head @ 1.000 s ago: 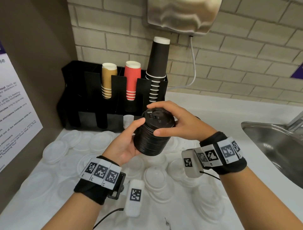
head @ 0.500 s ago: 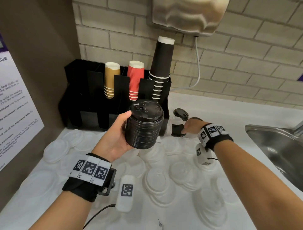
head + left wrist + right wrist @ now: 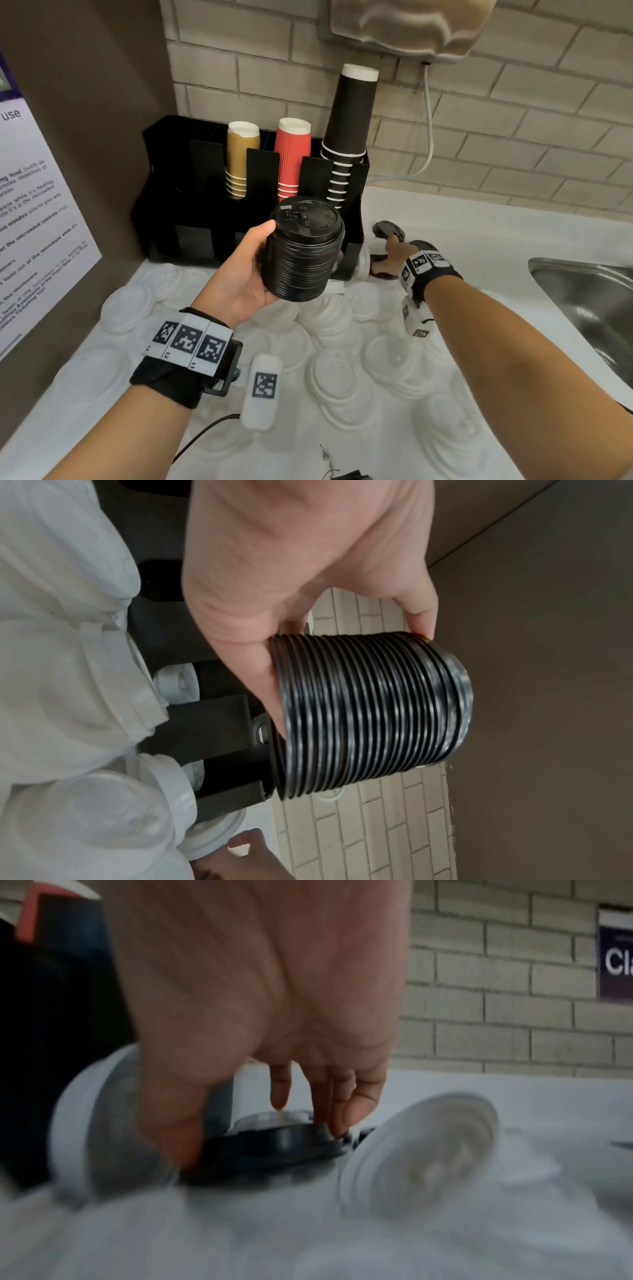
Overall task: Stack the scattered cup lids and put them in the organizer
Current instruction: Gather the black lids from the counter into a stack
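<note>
My left hand [image 3: 246, 274] grips a tall stack of black cup lids [image 3: 303, 255] by its side and holds it in the air in front of the black organizer [image 3: 191, 212]; the left wrist view shows the stack [image 3: 369, 710] lying sideways in the hand [image 3: 308, 574]. My right hand [image 3: 392, 255] is down on the counter just right of the organizer. In the right wrist view its thumb and fingers [image 3: 352, 1107] pinch a single black lid [image 3: 274, 1150] by the rim. Another black lid [image 3: 388, 229] lies just beyond it. Several white lids [image 3: 342, 377] are scattered over the counter.
The organizer holds stacks of gold [image 3: 239, 161], red [image 3: 293, 157] and black cups [image 3: 349, 130]. A steel sink [image 3: 589, 301] is at the right. A dryer [image 3: 411, 24] with a cord hangs on the brick wall. A wall with a poster [image 3: 37, 219] closes the left side.
My right hand left the top of the stack, went right and down to the counter beside the organizer, and closed on a black lid. The left hand raised the stack slightly.
</note>
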The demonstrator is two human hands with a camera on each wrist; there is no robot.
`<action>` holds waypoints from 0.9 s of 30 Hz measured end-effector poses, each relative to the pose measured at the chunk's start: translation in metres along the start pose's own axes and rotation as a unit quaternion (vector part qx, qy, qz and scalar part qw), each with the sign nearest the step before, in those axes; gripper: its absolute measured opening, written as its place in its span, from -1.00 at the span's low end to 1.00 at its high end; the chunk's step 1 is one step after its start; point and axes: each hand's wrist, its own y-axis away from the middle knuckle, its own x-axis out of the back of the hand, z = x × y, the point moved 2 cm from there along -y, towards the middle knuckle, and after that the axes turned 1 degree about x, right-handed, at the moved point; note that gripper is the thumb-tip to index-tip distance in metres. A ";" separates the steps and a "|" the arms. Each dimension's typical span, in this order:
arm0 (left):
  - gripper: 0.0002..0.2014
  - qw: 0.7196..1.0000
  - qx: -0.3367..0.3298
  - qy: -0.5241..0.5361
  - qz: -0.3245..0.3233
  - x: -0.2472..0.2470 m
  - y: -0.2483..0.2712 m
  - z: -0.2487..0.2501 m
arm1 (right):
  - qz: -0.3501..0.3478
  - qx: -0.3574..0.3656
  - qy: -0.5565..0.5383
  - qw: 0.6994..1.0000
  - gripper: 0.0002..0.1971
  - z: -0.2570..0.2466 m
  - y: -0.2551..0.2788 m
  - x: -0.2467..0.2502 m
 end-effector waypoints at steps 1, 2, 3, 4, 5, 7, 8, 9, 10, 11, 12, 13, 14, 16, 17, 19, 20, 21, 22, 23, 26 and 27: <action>-0.57 1.000 -0.001 -0.001 -0.003 0.000 0.001 -0.001 | 0.003 -0.009 -0.024 1.000 -0.13 0.003 0.002 0.005; -0.58 1.000 -0.002 -0.002 -0.006 -0.001 0.001 -0.001 | 0.003 -0.019 -0.062 0.998 -0.17 0.009 0.004 0.010; -0.59 1.000 -0.001 -0.001 -0.007 -0.001 0.002 -0.002 | -0.005 -0.028 -0.116 0.993 -0.22 0.016 0.007 0.015; -0.59 1.000 0.002 0.001 -0.006 -0.002 0.002 -0.003 | -0.017 -0.037 -0.182 0.983 -0.27 0.022 0.013 0.019; -0.57 1.000 0.007 0.004 -0.004 -0.002 0.002 -0.005 | -0.028 -0.037 -0.255 0.966 -0.34 0.026 0.020 0.021; -0.52 1.000 0.020 0.012 0.003 -0.003 0.001 -0.010 | -0.026 -0.018 -0.360 0.932 -0.52 0.031 0.043 0.029; -0.49 0.999 0.026 0.019 0.009 -0.004 0.001 -0.013 | -0.011 -0.011 -0.386 0.922 -0.52 0.031 0.056 0.033; -0.47 0.999 0.031 0.024 0.017 -0.006 0.002 -0.016 | 0.010 0.001 -0.408 0.913 -0.48 0.030 0.071 0.036; -0.44 0.999 0.032 0.028 0.026 -0.007 0.002 -0.018 | 0.028 0.023 -0.444 0.895 -0.45 0.027 0.085 0.040; -0.42 0.998 0.034 0.029 0.033 -0.008 0.003 -0.021 | 0.040 0.056 -0.492 0.868 -0.44 0.022 0.099 0.041; -0.41 0.998 0.035 0.030 0.037 -0.010 0.003 -0.024 | 0.047 0.101 -0.533 0.839 -0.47 0.016 0.113 0.042; -0.40 0.998 0.036 0.028 0.038 -0.012 0.004 -0.027 | 0.049 0.154 -0.559 0.813 -0.52 0.008 0.128 0.042; -0.41 0.998 0.038 0.023 0.037 -0.014 0.004 -0.030 | 0.050 0.204 -0.566 0.797 -0.56 0.000 0.143 0.041; -0.48 0.999 0.040 0.006 0.031 -0.019 0.004 -0.034 | 0.056 0.292 -0.570 0.766 -0.57 -0.018 0.172 0.039; -0.54 0.999 0.042 -0.003 0.025 -0.021 0.004 -0.036 | 0.066 0.323 -0.570 0.752 -0.57 -0.026 0.184 0.037; -0.64 0.999 0.049 -0.017 0.015 -0.025 0.005 -0.037 | 0.096 0.352 -0.552 0.750 -0.57 -0.035 0.198 0.034; -0.67 0.998 0.052 -0.021 0.012 -0.026 0.006 -0.038 | 0.110 0.351 -0.538 0.759 -0.58 -0.037 0.203 0.035; -0.69 0.998 0.053 -0.027 0.010 -0.027 0.007 -0.038 | 0.122 0.349 -0.521 0.770 -0.59 -0.038 0.207 0.035; -0.70 0.998 0.053 -0.035 0.008 -0.027 0.008 -0.039 | 0.131 0.349 -0.503 0.779 -0.59 -0.037 0.209 0.037; -0.71 0.998 0.052 -0.043 0.004 -0.028 0.008 -0.039 | 0.138 0.351 -0.487 0.788 -0.60 -0.037 0.211 0.038; -0.67 0.996 0.047 -0.069 -0.010 -0.031 0.011 -0.041 | 0.141 0.351 -0.454 0.807 -0.59 -0.037 0.213 0.038; -0.66 0.996 0.045 -0.076 -0.012 -0.031 0.011 -0.041 | 0.141 0.352 -0.448 0.810 -0.59 -0.037 0.213 0.038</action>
